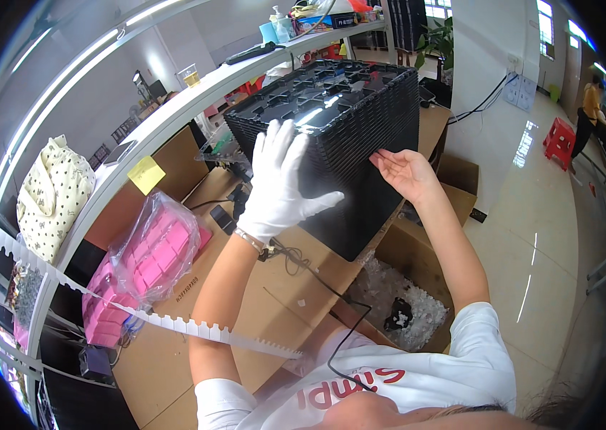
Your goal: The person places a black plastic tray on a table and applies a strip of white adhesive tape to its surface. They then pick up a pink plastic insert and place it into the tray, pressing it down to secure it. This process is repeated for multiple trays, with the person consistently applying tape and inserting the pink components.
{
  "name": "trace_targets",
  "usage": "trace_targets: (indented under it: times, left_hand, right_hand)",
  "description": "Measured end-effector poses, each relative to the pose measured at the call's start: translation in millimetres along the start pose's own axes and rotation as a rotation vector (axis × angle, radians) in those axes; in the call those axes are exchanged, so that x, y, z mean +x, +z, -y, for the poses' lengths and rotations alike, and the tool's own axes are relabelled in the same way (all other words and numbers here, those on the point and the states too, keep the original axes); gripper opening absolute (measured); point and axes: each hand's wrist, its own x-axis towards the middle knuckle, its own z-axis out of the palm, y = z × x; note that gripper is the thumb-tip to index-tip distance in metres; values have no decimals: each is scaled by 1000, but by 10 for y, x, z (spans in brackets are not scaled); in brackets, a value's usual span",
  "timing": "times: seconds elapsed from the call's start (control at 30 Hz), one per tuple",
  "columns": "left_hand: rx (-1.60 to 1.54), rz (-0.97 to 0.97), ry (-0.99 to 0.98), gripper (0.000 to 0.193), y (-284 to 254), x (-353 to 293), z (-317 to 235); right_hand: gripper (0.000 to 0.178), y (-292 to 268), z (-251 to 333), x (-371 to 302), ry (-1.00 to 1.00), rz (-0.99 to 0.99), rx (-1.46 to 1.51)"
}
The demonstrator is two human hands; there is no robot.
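Note:
A tall stack of black plastic trays stands on the cardboard-covered bench, with moulded recesses in its top tray. My left hand, in a white glove, is spread flat against the stack's near left side, fingers up and thumb out to the right. My bare right hand is at the stack's right side, palm turned up and fingers loosely extended, the fingertips at the tray edges. Neither hand grips anything that I can see. A notched white strip runs across my left forearm from the left.
Pink blocks in a clear bag lie left on the bench. An open carton with white scraps stands below right. A shelf carries a cup and bottles. A black cable hangs over the bench edge. A red stool stands far right near a person.

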Motion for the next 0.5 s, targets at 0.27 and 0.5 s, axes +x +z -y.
trace_targets:
  times: [0.27, 0.5]
  left_hand:
    - [14, 113, 88, 119, 96, 322, 122]
    - [-29, 86, -6, 101, -206, 878, 426]
  right_hand:
    - [49, 174, 155, 9, 68, 20, 18]
    - [35, 577, 170, 488, 25, 169, 110]
